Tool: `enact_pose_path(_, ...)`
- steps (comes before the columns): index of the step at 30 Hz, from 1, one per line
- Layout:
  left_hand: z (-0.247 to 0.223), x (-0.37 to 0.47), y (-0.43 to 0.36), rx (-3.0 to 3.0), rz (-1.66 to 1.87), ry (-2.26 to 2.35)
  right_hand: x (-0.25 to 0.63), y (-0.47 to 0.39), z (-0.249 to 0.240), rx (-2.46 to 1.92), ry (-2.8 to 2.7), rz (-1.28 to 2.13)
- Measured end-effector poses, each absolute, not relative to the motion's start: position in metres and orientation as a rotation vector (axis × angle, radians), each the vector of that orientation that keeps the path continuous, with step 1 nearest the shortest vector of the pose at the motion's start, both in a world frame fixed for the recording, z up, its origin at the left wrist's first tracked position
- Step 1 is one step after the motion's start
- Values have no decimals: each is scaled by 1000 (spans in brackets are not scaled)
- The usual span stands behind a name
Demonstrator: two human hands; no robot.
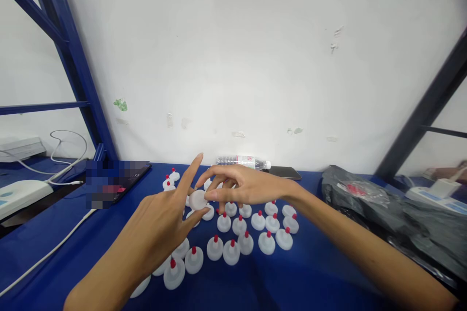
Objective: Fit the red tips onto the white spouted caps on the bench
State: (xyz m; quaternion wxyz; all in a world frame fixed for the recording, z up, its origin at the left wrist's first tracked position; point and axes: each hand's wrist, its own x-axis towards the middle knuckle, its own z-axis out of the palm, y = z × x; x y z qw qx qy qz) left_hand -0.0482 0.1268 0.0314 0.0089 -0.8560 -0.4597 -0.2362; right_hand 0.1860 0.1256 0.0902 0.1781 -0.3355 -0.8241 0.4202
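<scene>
My left hand [166,214] is closed on a round white translucent cap [198,200], held between thumb and fingers above the blue table [292,272]. From the right, my right hand [233,184] reaches over, its thumb and index finger at the edge of the same cap. Its other fingers curl downward, and whatever they hold, if anything, is hidden. Around and below both hands stand several white discs with red tips, such as the near one [174,273] and a right-hand one [284,238]. Some discs are partly hidden behind my hands.
A clear bottle [244,161] lies by the wall, beside a dark phone [284,172]. A tablet [131,182] and white cables are at the left, near a power strip [22,197]. At the right is a black plastic bag [365,204]. Blue frame posts flank the table.
</scene>
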Motion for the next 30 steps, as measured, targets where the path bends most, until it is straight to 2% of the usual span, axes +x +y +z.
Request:
enact_pose_path(11, 30, -46, 123, -2696, -782, -1369, 191, 133, 90, -960, -2304, 1225)
enact_pose_path(14, 34, -46, 120, -2684, -861, -1359, 199, 136, 92, -1068, -2385, 1007)
enact_pose_path(18, 38, -45, 118, -2706, -861, -1395, 211, 143, 89, -1421, -2543, 409)
enact_pose_path(20, 37, -45, 118, -2718, -853, -1388, 216, 148, 83, -1527, -2566, 236)
enact_pose_path(24, 34, -46, 120, -2732, -842, -1384, 219, 156, 71, -1619, -2625, 144)
enact_pose_path(30, 36, -46, 119, -2764, -766, -1404, 214, 154, 67, -1645, -2716, 222)
